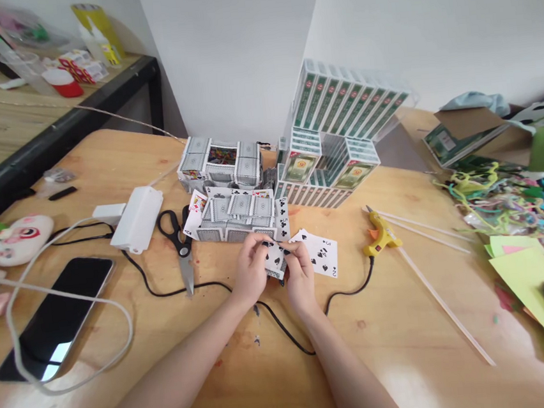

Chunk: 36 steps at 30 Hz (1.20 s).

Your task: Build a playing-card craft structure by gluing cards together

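Between my two hands is a playing card (274, 260) with black spade marks, its lower edge apparently bent. My left hand (252, 267) pinches its left side, and my right hand (300, 272) grips the right side. More spade cards (323, 253) lie flat on the table just right of my right hand. Beyond my hands stands a box-like build of folded playing cards (234, 215), grey backs outward. Behind it is a second card structure (220, 164) with an opening that shows colourful bits inside.
Green-and-white card boxes (340, 114) are stacked at the back. A yellow glue gun (380, 238) with glue sticks (448, 306) lies right. Scissors (180, 248), a white power strip (137, 220), cables and a phone (59, 314) are left. Coloured paper (533, 294) lies far right.
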{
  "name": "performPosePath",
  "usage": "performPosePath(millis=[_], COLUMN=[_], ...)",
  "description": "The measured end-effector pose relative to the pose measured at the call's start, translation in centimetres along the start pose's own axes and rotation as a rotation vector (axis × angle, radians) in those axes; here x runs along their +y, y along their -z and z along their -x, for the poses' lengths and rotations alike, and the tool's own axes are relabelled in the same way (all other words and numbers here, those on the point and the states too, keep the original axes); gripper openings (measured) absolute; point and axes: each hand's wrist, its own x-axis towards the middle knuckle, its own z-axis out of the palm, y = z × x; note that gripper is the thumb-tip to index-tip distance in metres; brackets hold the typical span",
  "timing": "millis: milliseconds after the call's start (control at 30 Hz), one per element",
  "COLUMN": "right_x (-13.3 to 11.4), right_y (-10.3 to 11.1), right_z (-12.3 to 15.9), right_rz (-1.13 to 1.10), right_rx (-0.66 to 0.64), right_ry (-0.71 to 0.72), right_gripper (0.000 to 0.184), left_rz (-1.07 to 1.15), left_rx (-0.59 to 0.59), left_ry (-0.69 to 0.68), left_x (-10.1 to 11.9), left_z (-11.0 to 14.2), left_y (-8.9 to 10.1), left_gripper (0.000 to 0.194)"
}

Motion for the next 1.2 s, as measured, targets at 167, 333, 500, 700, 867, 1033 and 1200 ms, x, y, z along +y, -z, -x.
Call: performPosePath(millis=[167,333,500,700,867,1033,1200], right_x=[0.23,0.3,0.44,0.12,-0.32,-0.51,-0.16], right_y=[-0.02,0.09,0.3,0.29,0.14,0.04,0.44], right_z=[-0.2,-0.41,-0.44,-0.28,0.05,0.25,0.0], right_rz=[-0.081,-0.124,-0.027,0.011,-0.01,-0.05,-0.005], right_rx=[-0.005,-0.006,0.009,-0.008,-0.049,-0.083,-0.073], right_ry=[-0.068,-0.105,-0.045,0.007,0.006,-0.009,0.041], right_gripper=[0.011,0.009,0.009,0.009,0.008,0.008,0.008], left_rz=[-0.002,0.005,0.03,0.06,0.085,0.185,0.199], left_rx=[-0.026,-0.052,-0.047,-0.039,-0.026,-0.097,-0.088], left_ry=[0.036,0.075,0.09,0.077,0.064,0.07,0.101], left_x=[-0.23,-0.24,-0.31,-0.17,-0.34,-0.57,-0.53], left_z=[-0.28,-0.56,-0.56,-0.47,-0.4,-0.13,-0.19], left_y=[0.09,0.09,0.04,-0.04,0.11,0.59,0.35], left_gripper=[0.01,0.013,0.007,0.005,0.003,0.005,0.015])
